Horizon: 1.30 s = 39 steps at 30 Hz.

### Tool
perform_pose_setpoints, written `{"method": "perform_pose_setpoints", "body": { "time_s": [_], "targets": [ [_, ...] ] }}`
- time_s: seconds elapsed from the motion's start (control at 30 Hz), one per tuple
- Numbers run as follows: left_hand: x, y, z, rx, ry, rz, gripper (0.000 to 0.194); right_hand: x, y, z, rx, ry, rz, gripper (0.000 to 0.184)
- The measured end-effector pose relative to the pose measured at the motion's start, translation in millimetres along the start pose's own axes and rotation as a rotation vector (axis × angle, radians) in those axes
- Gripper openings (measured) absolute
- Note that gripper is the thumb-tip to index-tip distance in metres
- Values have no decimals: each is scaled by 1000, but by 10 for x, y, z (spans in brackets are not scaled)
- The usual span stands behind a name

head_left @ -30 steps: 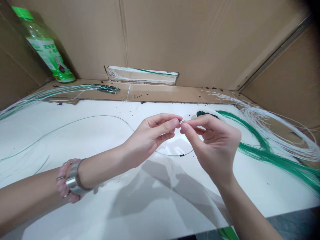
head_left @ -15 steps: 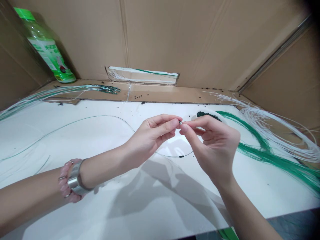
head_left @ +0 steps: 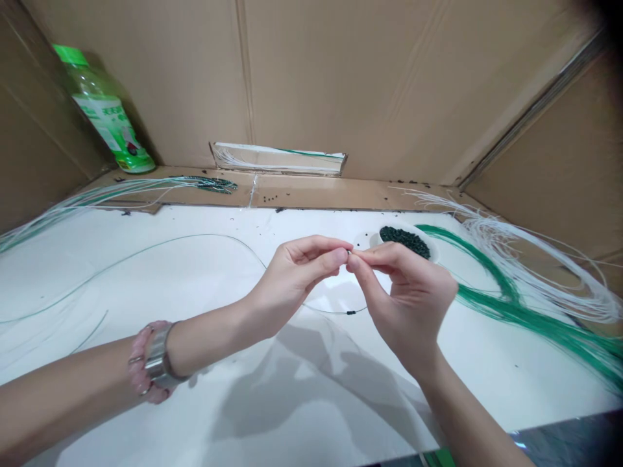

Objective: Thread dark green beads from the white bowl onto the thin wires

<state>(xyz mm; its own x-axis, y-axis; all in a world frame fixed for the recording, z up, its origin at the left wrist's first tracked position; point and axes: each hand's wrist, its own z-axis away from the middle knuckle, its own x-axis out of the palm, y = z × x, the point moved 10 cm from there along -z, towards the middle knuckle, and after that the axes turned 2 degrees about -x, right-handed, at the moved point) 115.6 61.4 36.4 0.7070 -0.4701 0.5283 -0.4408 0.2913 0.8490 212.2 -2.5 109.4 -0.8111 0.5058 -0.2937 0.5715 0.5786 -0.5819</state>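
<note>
Grainy dark beads [head_left: 403,242] fill a round bowl [head_left: 435,251] near the bench's [head_left: 477,383] far edge; left hand [head_left: 302,275] and right hand [head_left: 411,292] meet, pinching a tiny piece [head_left: 348,251]

"What is at the back?"
"A ledge [head_left: 316,188] behind the table [head_left: 511,389], a bottle [head_left: 114,123] at its left end, a beaded bundle [head_left: 217,185] lying to the bottle's right."
"And right?"
"A bowl [head_left: 435,250] holding beads [head_left: 403,241], behind the right hand [head_left: 413,292]. Farther right, a near bundle [head_left: 511,311], then a far bundle [head_left: 545,253]."
"Left?"
"A strand [head_left: 195,235], left of the left hand [head_left: 287,279]."
</note>
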Motion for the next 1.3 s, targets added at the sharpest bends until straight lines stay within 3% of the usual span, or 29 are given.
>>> {"method": "perform_pose_setpoints", "body": {
  "time_s": [0.23,0.53,0.73,0.9,1.1,1.3],
  "targets": [
    [23,290,7,126,-14,-86,11,22,44,-120,101,13,-235,6],
    [158,1312,293,445,-71,-301,8,131,-706,-675,-74,-31,-292,12],
    [140,1933,711,711,18,-385,10,373,-1148,-861,-173,-14,-440,14],
    [123,2115,828,802,-3,-415,8,491,-1338,-871,-281,29,-492,21],
    [193,2080,750,773,-142,-515,8,493,-1187,-860,-258,46,-462,17],
    [153,2102,771,817,-30,-527,7,502,-1195,-898,-248,-17,-461,15]
  ]
}}
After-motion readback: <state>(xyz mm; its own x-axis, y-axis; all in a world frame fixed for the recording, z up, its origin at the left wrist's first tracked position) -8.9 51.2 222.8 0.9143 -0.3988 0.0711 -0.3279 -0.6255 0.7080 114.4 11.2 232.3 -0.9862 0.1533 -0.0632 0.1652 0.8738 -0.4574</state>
